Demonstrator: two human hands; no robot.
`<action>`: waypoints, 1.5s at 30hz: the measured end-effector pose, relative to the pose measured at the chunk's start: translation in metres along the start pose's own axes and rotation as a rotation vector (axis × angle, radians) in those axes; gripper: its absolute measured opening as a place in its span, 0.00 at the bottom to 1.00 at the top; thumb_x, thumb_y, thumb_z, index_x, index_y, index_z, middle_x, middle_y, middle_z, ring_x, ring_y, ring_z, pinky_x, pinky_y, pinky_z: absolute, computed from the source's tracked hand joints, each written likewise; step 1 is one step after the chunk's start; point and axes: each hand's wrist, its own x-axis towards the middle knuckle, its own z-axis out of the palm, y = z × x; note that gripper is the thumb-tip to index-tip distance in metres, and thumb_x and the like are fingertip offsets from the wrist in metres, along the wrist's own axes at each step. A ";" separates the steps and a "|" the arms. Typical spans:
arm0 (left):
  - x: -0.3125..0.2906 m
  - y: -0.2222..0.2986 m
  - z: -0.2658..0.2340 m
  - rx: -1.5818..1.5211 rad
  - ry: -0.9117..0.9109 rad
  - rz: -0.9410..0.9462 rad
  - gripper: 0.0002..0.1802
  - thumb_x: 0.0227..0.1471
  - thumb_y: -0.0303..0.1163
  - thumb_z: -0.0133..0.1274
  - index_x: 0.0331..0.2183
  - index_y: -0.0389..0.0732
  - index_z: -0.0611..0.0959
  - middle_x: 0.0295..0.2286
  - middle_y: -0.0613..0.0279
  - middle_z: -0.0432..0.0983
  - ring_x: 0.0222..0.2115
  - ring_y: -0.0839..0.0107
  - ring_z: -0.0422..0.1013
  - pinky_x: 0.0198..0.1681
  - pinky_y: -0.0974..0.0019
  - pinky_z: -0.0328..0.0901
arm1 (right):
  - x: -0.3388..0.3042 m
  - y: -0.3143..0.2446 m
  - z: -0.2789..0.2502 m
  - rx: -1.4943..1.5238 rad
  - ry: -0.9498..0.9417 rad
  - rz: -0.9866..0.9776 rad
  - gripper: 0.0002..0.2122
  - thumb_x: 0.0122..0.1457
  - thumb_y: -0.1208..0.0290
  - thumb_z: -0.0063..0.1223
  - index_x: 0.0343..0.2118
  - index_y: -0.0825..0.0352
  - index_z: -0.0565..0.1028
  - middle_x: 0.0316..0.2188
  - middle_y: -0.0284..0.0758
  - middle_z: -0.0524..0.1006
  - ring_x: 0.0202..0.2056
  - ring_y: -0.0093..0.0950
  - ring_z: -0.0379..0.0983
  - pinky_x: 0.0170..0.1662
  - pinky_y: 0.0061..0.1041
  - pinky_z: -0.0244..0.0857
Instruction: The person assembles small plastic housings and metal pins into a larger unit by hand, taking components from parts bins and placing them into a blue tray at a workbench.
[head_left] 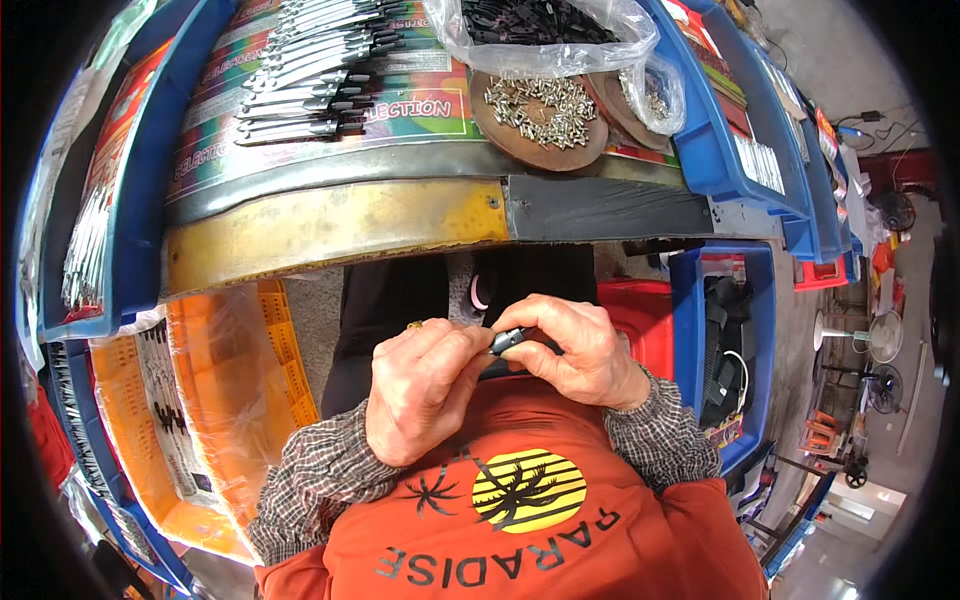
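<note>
Nearest, an orange-red cloth shirt [540, 500] with palm print. Beyond, leftmost, bare left hand [425, 385], fingertips together at the left end of a small, rounded, shiny black piece [506, 341]; then bare right hand [575, 345], thumb and index finger clamped on it.

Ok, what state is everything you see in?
Small dark part, held off the table
Left grip, pinched on the part's left end
Right grip, closed on the part
Clear bag, open, black pieces inside
Brown dish, holding loose silver fasteners
Orange crate, lined with clear plastic
Slim silver pieces, laid side by side
</note>
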 end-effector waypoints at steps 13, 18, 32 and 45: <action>-0.003 -0.002 0.003 0.073 -0.040 -0.015 0.13 0.37 0.20 0.62 0.30 0.39 0.80 0.23 0.59 0.76 0.22 0.62 0.73 0.24 0.65 0.66 | -0.016 0.003 0.009 0.177 0.081 0.136 0.10 0.55 0.79 0.56 0.40 0.70 0.73 0.30 0.35 0.76 0.27 0.24 0.74 0.30 0.23 0.68; -0.008 -0.002 0.010 0.049 -0.003 -0.001 0.14 0.36 0.20 0.62 0.30 0.38 0.79 0.23 0.59 0.76 0.21 0.63 0.73 0.24 0.65 0.65 | -0.019 0.007 0.008 0.085 0.095 0.063 0.09 0.53 0.79 0.58 0.38 0.70 0.75 0.29 0.36 0.77 0.27 0.25 0.75 0.30 0.22 0.69; -0.010 -0.007 0.009 0.073 -0.062 0.034 0.14 0.34 0.20 0.63 0.29 0.37 0.79 0.23 0.60 0.75 0.21 0.64 0.73 0.23 0.66 0.65 | -0.023 0.011 0.010 0.147 0.062 0.093 0.07 0.54 0.77 0.59 0.36 0.71 0.76 0.30 0.37 0.80 0.29 0.23 0.79 0.30 0.18 0.71; 0.004 -0.005 0.002 0.136 0.022 0.085 0.16 0.34 0.19 0.62 0.31 0.38 0.79 0.24 0.59 0.75 0.22 0.63 0.73 0.24 0.65 0.65 | -0.004 0.009 0.001 0.004 0.151 -0.027 0.12 0.50 0.78 0.62 0.38 0.70 0.76 0.27 0.36 0.77 0.26 0.26 0.75 0.29 0.23 0.69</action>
